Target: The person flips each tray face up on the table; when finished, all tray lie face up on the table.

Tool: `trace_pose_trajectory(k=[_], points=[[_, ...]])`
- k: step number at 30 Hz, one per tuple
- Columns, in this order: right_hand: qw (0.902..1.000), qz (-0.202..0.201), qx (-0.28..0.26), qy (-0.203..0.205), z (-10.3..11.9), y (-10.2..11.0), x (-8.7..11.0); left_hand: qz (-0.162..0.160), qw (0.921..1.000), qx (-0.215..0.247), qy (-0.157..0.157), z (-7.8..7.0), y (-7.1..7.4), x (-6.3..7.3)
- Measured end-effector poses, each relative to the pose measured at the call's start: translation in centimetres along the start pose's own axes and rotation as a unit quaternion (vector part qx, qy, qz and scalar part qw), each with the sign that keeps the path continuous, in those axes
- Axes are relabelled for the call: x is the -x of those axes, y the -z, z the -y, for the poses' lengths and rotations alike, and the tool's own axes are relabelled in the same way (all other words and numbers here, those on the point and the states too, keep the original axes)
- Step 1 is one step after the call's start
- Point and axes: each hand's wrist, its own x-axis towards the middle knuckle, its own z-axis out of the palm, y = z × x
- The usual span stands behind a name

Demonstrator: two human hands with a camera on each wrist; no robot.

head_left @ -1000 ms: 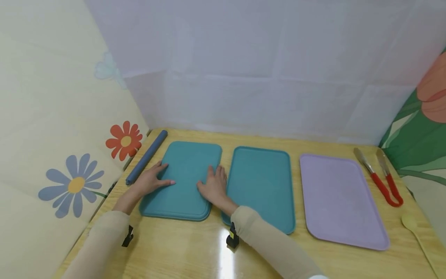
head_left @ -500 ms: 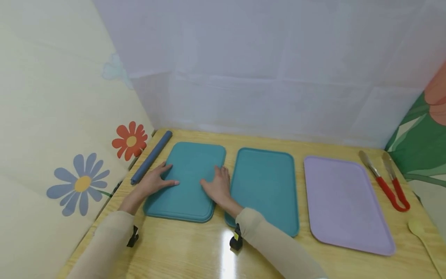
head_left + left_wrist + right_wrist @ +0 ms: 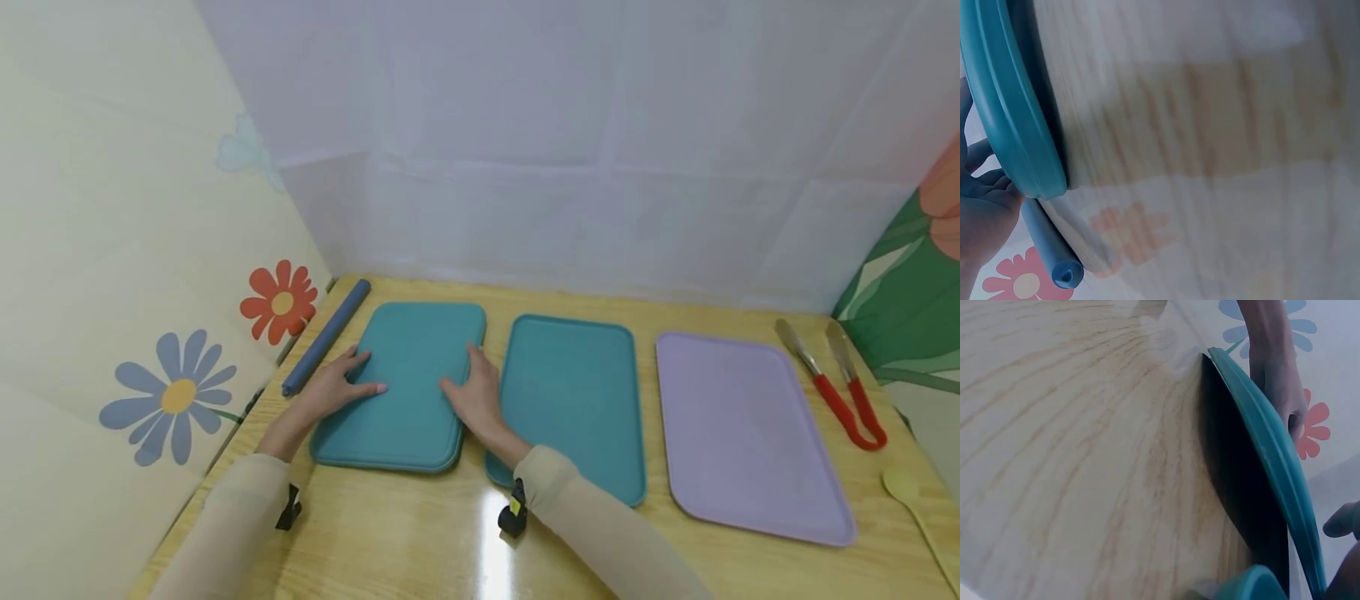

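A teal tray [image 3: 412, 417] lies at the left of the table in the head view, its flat side up, with a doubled rim line at its near edge. My left hand [image 3: 326, 392] grips its left edge, thumb on top and fingers at the side. At the opposite edge my right hand [image 3: 480, 396] grips it, thumb on top, fingers over the side and partly hidden. In the right wrist view the tray edge [image 3: 1266, 450] stands above a dark gap over the table. A second teal tray [image 3: 570, 408] lies beside it, partly under my right wrist.
A blue rolled tube [image 3: 326, 337] lies along the left table edge, close to my left hand. To the right are a lilac tray [image 3: 750, 442], red-handled tongs [image 3: 843, 400] and a yellow spoon [image 3: 900, 487]. A pale cloth [image 3: 525, 208] hangs behind the table.
My right hand's fingers have shifted from the top of the tray to its right edge. The tray's near and right edges have shifted slightly. My left hand keeps its place.
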Motion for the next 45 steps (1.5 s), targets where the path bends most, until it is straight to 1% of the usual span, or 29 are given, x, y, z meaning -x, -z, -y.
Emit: trace_pose_trajectory(k=[6,10,13,18,21,24,28,30,33,36,41,45], points=[[0.9999,-0.004,-0.012,0.009,-0.1,0.4,-0.3,-0.001,1.0000,-0.005,0.000,-0.1,-0.2,-0.2],[0.9998,-0.003,-0.008,0.019,0.2,0.9,-0.8,-0.001,1.0000,-0.009,0.000,-0.1,-0.2,-0.2],[0.9996,-0.001,0.016,0.024,0.5,1.5,-1.5,0.000,0.9999,-0.011,0.001,-0.1,-0.2,-0.1],[0.9976,0.011,0.067,0.013,1.0,2.6,-2.3,0.001,0.9998,-0.020,-0.004,-0.1,-0.3,-0.1],[0.9965,0.023,0.080,0.005,1.2,3.1,-2.5,0.000,0.9998,-0.019,-0.009,-0.1,-0.4,-0.2],[0.9952,0.039,0.089,0.002,1.2,3.4,-2.6,0.002,0.9996,-0.018,-0.021,-0.5,-0.5,-0.2],[0.9935,0.058,0.097,-0.009,1.0,3.7,-2.7,0.004,0.9989,-0.023,-0.041,-1.4,-0.6,0.2],[0.9928,0.067,0.098,-0.015,1.0,3.8,-2.8,0.001,0.9987,-0.026,-0.044,-1.8,-0.6,0.4],[0.9921,0.078,0.095,-0.026,1.0,4.0,-2.8,-0.004,0.9986,-0.029,-0.044,-2.1,-0.7,0.8],[0.9921,0.088,0.086,-0.025,1.0,4.2,-2.8,-0.003,0.9988,-0.033,-0.035,-2.0,-0.8,1.5],[0.9923,0.109,0.025,-0.052,1.1,4.6,-2.8,-0.003,0.9988,-0.034,-0.034,-2.0,-1.1,2.7],[0.9898,0.116,-0.008,-0.082,1.3,4.9,-2.9,-0.012,0.9988,-0.030,-0.036,-2.1,-1.1,3.2]])
